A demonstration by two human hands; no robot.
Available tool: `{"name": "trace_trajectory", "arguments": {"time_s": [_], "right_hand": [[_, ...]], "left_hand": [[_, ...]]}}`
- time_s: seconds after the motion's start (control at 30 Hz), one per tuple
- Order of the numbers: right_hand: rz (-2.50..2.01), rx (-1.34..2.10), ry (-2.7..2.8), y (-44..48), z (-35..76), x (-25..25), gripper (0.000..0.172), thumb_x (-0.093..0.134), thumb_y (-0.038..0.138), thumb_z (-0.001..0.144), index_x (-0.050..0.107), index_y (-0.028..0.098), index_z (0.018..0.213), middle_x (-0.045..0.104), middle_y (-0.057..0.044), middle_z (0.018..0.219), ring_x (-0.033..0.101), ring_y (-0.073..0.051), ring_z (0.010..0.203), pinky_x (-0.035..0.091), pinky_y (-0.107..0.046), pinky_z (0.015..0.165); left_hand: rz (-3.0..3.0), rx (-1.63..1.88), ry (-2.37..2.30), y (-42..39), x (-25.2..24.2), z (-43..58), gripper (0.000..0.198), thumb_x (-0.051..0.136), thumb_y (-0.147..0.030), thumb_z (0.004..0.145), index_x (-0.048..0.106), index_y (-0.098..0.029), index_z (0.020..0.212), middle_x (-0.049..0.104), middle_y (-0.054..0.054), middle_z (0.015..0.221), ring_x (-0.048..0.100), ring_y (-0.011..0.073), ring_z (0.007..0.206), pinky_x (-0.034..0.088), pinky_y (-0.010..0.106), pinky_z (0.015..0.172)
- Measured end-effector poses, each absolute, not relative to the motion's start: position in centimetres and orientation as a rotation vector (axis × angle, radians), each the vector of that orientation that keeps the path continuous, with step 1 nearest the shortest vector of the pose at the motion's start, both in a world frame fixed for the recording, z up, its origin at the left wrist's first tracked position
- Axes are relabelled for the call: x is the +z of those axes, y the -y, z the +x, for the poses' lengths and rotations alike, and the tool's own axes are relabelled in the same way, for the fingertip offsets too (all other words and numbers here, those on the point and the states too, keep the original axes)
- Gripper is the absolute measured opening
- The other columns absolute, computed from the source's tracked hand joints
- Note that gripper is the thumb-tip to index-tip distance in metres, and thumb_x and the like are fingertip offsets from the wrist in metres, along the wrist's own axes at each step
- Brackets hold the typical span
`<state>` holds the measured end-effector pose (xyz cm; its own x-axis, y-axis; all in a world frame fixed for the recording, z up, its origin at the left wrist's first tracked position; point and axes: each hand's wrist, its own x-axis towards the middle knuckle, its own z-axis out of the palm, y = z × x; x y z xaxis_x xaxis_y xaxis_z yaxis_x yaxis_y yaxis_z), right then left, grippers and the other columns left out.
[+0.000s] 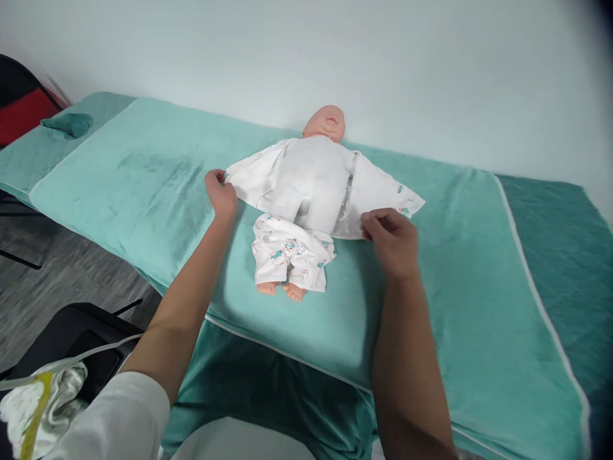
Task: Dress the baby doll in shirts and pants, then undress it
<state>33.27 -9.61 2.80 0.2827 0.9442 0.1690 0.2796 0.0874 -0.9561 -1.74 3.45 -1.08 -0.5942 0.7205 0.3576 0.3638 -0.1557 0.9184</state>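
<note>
A baby doll (pixel 313 172) lies on its back on the green-covered bed, head toward the wall. Its white shirt (pixel 378 191) is spread open to both sides of the white cloth torso. Patterned pants (pixel 292 249) are bunched around the legs, with both feet showing below the hems. My left hand (pixel 221 193) pinches the end of the sleeve at the left. My right hand (pixel 391 237) is closed at the lower edge of the shirt's right-hand panel, its fingertips together on the fabric.
The bed's green cover (pixel 158 160) runs along a white wall. At the lower left, a black chair (pixel 71 326) holds crumpled white cloth (pixel 62 396) beside a yellow and white strap. A red and black chair (pixel 23 115) stands at the far left.
</note>
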Motion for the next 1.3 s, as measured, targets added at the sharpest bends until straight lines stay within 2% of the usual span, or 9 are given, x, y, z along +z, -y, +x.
{"name": "trace_trajectory", "arguments": {"time_s": [0.13, 0.27, 0.33, 0.4, 0.63, 0.97, 1.1, 1.17, 1.3], "right_hand": [[-1.262, 1.14, 1.562, 10.6, 32.0, 3.8, 0.032, 0.085, 0.051, 0.075, 0.072, 0.023, 0.081, 0.068, -0.003, 0.08, 0.059, -0.018, 0.076, 0.047, -0.032, 0.07], [-1.174, 1.225, 1.683, 11.0, 31.7, 4.3, 0.036, 0.089, 0.054, 0.073, 0.071, 0.024, 0.081, 0.066, -0.003, 0.084, 0.058, -0.018, 0.081, 0.049, -0.033, 0.073], [-1.122, 1.194, 1.735, 11.1, 31.8, 4.3, 0.035, 0.091, 0.052, 0.072, 0.071, 0.025, 0.085, 0.066, -0.003, 0.091, 0.06, -0.019, 0.086, 0.051, -0.034, 0.079], [-1.067, 1.171, 1.802, 11.1, 31.9, 4.2, 0.032, 0.091, 0.047, 0.073, 0.07, 0.027, 0.088, 0.064, -0.002, 0.098, 0.061, -0.02, 0.09, 0.052, -0.035, 0.082], [-1.075, 1.03, 1.899, 11.2, 31.8, 3.6, 0.014, 0.076, 0.028, 0.085, 0.063, 0.026, 0.09, 0.061, -0.002, 0.098, 0.058, -0.018, 0.09, 0.049, -0.034, 0.081], [-1.156, 0.861, 1.705, 10.8, 30.7, 2.7, 0.017, 0.071, 0.021, 0.078, 0.055, 0.024, 0.083, 0.054, 0.002, 0.085, 0.049, -0.012, 0.069, 0.041, -0.029, 0.063], [-1.398, 0.601, 1.568, 10.0, 30.3, 1.5, 0.018, 0.064, 0.014, 0.075, 0.05, 0.024, 0.08, 0.045, 0.007, 0.07, 0.043, -0.01, 0.058, 0.037, -0.028, 0.057], [-1.434, 0.432, 1.536, 9.6, 30.0, 1.0, 0.018, 0.062, 0.013, 0.075, 0.051, 0.025, 0.081, 0.05, 0.004, 0.075, 0.048, -0.012, 0.062, 0.043, -0.029, 0.059], [-1.309, 0.267, 1.581, 9.2, 29.5, 0.3, 0.026, 0.059, 0.013, 0.077, 0.059, 0.025, 0.1, 0.061, -0.006, 0.106, 0.064, -0.02, 0.092, 0.059, -0.034, 0.074]], "left_hand": [[1.491, 1.846, -1.84, -2.3, -0.5, -1.2, 0.04, 0.047, 0.005, 0.068, 0.057, -0.022, 0.097, 0.058, 0.006, 0.11, 0.055, 0.023, 0.117, 0.043, 0.037, 0.105], [1.491, 1.668, -1.499, -0.1, 0.5, -0.1, 0.025, 0.053, -0.005, 0.073, 0.063, -0.021, 0.09, 0.065, 0.003, 0.092, 0.062, 0.0181, 0.088, 0.048, 0.032, 0.081], [1.431, 1.439, -1.278, 1.4, 0.9, 0.2, 0.016, 0.061, -0.013, 0.076, 0.068, -0.02, 0.089, 0.067, 0.001, 0.084, 0.059, 0.0148, 0.072, 0.045, 0.029, 0.068], [1.404, 1.231, -1.135, 3.0, 1.2, 0.2, 0.013, 0.072, -0.024, 0.078, 0.073, -0.019, 0.09, 0.069, 0.001, 0.082, 0.057, 0.0128, 0.066, 0.041, 0.027, 0.063], [1.423, 1.019, -0.917, 5.9, 1.8, -0.4, 0.027, 0.084, -0.043, 0.077, 0.076, -0.018, 0.081, 0.064, 0.002, 0.083, 0.053, 0.0118, 0.074, 0.039, 0.025, 0.066], [1.549, 0.766, -0.787, 6.3, 2.5, -1.4, 0.029, 0.087, -0.044, 0.075, 0.077, -0.019, 0.085, 0.058, 0.002, 0.09, 0.05, 0.0122, 0.078, 0.039, 0.026, 0.07], [1.589, 0.721, -0.766, 6.4, 2.7, -1.5, 0.025, 0.084, -0.041, 0.08, 0.075, -0.018, 0.082, 0.057, 0.001, 0.088, 0.049, 0.0116, 0.075, 0.038, 0.026, 0.069], [1.613, 0.735, -0.761, 6.5, 2.7, -1.5, 0.025, 0.083, -0.041, 0.082, 0.073, -0.018, 0.082, 0.058, 0.002, 0.091, 0.05, 0.0118, 0.076, 0.039, 0.027, 0.069], [1.667, 0.934, -0.77, 6.8, 2.1, -0.8, 0.027, 0.08, -0.044, 0.085, 0.071, -0.019, 0.085, 0.063, 0.006, 0.104, 0.057, 0.0159, 0.089, 0.044, 0.029, 0.079]]}}
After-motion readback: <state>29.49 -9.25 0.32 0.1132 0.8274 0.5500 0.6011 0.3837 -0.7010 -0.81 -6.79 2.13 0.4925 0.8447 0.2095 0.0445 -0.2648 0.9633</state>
